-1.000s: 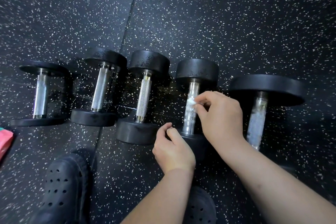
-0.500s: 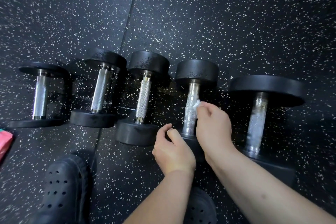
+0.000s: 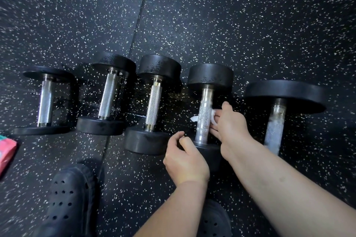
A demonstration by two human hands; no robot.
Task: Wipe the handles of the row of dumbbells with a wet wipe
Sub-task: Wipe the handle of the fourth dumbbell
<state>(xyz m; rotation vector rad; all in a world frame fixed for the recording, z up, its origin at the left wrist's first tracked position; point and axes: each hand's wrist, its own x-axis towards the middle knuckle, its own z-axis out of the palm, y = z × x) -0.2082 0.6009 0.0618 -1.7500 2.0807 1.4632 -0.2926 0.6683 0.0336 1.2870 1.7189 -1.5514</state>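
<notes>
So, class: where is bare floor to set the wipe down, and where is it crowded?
Free: wide floor beyond the dumbbell row; the strip between pink packet and shoe. Crowded: gaps between handles, especially by the left hand and right hand.

You worked on a matt black rubber floor (image 3: 231,25) flecked with white. The round black dumbbell heads (image 3: 159,65) looked like dull, faintly pitted rubber. The silver metal handles (image 3: 203,115) shone, knurled rough along the grip, smooth at the collars. Your thin white wet wipe (image 3: 213,116) looked soft and crumpled.
</notes>
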